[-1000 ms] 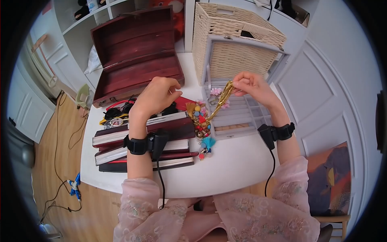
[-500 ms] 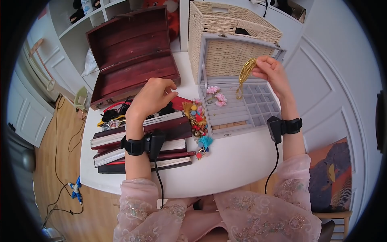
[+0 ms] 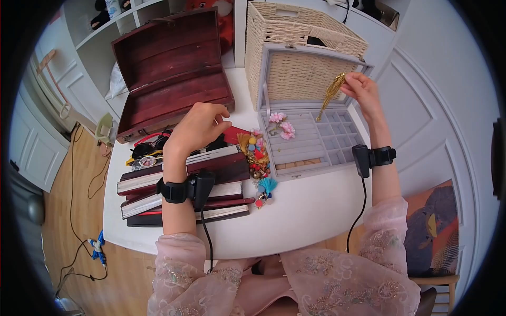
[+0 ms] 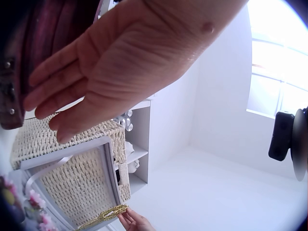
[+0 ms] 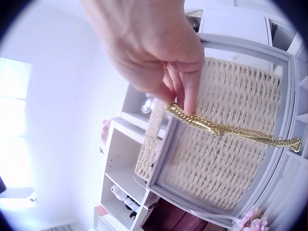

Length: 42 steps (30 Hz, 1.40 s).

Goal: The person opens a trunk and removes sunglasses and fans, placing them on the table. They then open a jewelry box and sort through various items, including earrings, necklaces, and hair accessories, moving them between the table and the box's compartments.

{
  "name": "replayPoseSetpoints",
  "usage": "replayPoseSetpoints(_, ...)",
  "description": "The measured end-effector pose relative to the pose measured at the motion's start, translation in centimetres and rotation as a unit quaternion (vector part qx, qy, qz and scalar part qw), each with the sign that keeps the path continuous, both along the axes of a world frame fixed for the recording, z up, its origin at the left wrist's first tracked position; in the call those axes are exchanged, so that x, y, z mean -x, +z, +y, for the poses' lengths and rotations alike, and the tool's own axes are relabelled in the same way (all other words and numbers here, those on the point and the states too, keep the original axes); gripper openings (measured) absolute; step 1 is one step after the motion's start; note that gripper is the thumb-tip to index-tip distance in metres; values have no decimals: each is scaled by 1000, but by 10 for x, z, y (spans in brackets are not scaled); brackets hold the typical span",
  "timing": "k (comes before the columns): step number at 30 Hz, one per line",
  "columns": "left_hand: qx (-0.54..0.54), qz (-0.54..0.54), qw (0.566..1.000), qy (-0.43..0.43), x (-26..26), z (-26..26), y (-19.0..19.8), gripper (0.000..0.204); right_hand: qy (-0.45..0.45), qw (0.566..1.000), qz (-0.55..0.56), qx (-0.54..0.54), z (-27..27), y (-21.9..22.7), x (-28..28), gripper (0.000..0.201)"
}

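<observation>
My right hand (image 3: 363, 94) pinches a gold chain (image 3: 332, 95) between thumb and fingers. The chain hangs in a bundle above the grey jewelry box (image 3: 295, 169), whose lid stands raised. In the right wrist view, the chain (image 5: 231, 131) stretches away from the fingertips. Two pink flower ornaments (image 3: 287, 130) lie on the ring rolls in the box's left part. My left hand (image 3: 195, 129) hovers over the books (image 3: 216, 171), fingers relaxed and holding nothing. Just right of the books lies a pile of colorful tasselled jewelry (image 3: 258, 158).
An open dark red wooden chest (image 3: 174, 95) stands at the back left. Sunglasses and other eyewear (image 3: 145, 150) lie between it and the books. A woven basket (image 3: 258, 58) stands behind the jewelry box. Cables from the wrist cameras hang down over the table's front edge (image 3: 274, 252).
My right hand has moved right and away from me, lifting the gold chain from the jewelry pile to over the box's small compartments. The left hand has stayed nearly still.
</observation>
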<state>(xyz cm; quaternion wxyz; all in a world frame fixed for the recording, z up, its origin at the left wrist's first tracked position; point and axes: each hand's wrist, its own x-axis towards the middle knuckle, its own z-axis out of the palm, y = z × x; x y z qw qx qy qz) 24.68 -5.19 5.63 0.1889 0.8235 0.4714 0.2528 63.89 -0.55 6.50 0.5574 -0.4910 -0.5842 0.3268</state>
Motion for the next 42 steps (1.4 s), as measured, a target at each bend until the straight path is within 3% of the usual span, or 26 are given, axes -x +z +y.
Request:
replayPoseSetpoints(8, 0, 4, 1000, -2, 2, 1, -2, 23, -4, 999, -13, 50, 14, -40, -6, 15)
replayPoseSetpoints(20, 2, 4, 1000, 0, 4, 2, -3, 24, -17, 961, -179, 212, 18, -64, -1, 12)
replayPoseSetpoints(23, 5, 8, 1000, 1, 3, 4, -4, 24, -32, 963, -214, 161, 16, -64, 8, 11)
replayPoseSetpoints(29, -4, 20, 1000, -4, 5, 6, -7, 25, 119, 948, -252, 155, -4, -52, 66, 12)
replayPoseSetpoints(34, -1, 32, 999, -4, 4, 5, -6, 26, 251, 903, -344, 53, -22, -58, 113, 17)
replayPoseSetpoints(35, -1, 31, 1000, -5, 4, 5, -7, 26, 250, 904, -344, 52, -24, -58, 121, 17)
replayPoseSetpoints(37, -1, 30, 1000, -6, 3, 4, -6, 26, 256, 842, -473, -27, -28, -56, 135, 17)
replayPoseSetpoints(42, 13, 16, 1000, 0, 3, 3, -5, 26, 238, 817, -521, -70, -28, -76, 147, 13)
